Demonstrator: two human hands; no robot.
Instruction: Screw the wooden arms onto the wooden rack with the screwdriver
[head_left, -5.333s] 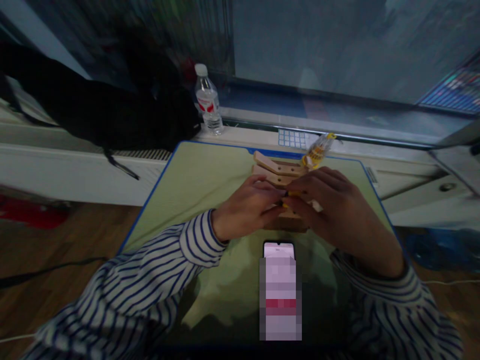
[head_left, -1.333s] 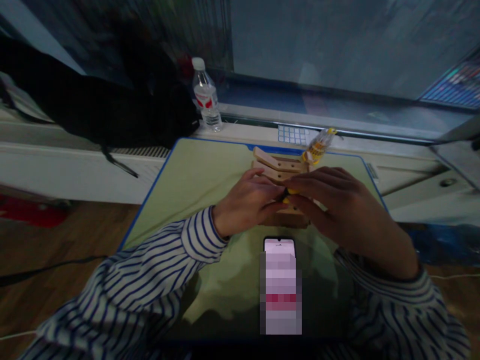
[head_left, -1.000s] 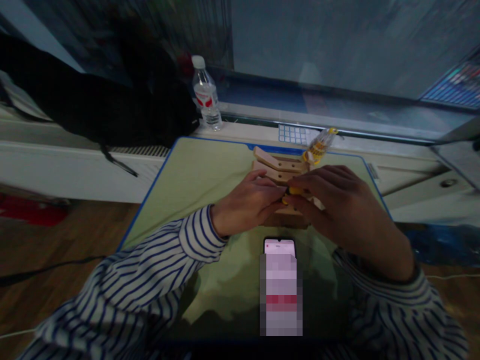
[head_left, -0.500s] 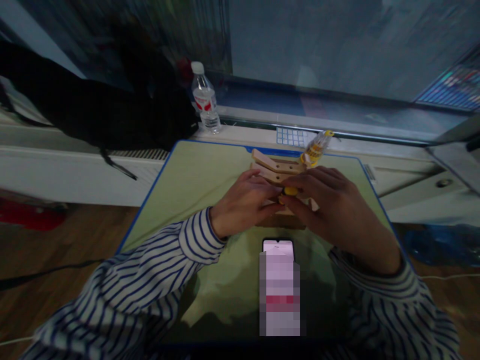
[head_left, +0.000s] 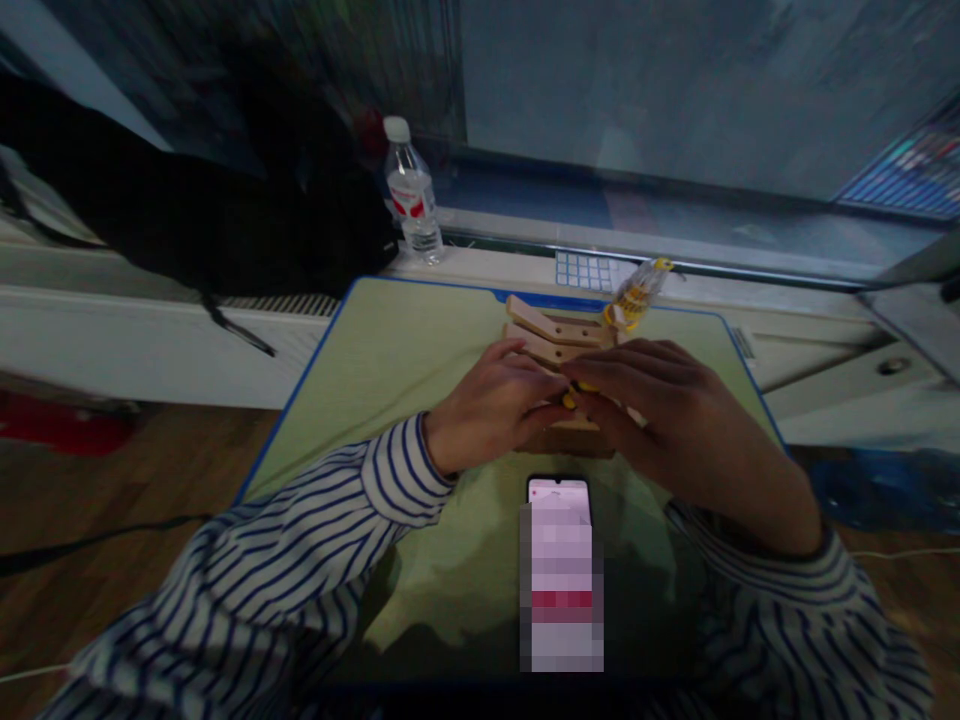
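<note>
My left hand (head_left: 491, 408) and my right hand (head_left: 667, 415) meet over the small table. Between their closed fingertips are small yellow pieces (head_left: 568, 400), mostly covered, so I cannot tell their exact kind. Light wooden pieces with drilled holes (head_left: 538, 343) lie just beyond my fingers, their angled ends sticking out to the left. Beneath my hands, the front of a brown wooden block or box (head_left: 566, 440) shows. A small upright wooden part (head_left: 616, 318) peeks out behind my right hand.
A phone (head_left: 559, 490) lies on the green, blue-edged table (head_left: 322, 400) near me. On the ledge beyond stand a water bottle (head_left: 412, 195) and a tilted yellow-labelled bottle (head_left: 637, 293). A black bag or garment (head_left: 247, 220) rests at the left.
My right fingers have shifted slightly and cover more of the yellow. My left hand stays nearly where it was.
</note>
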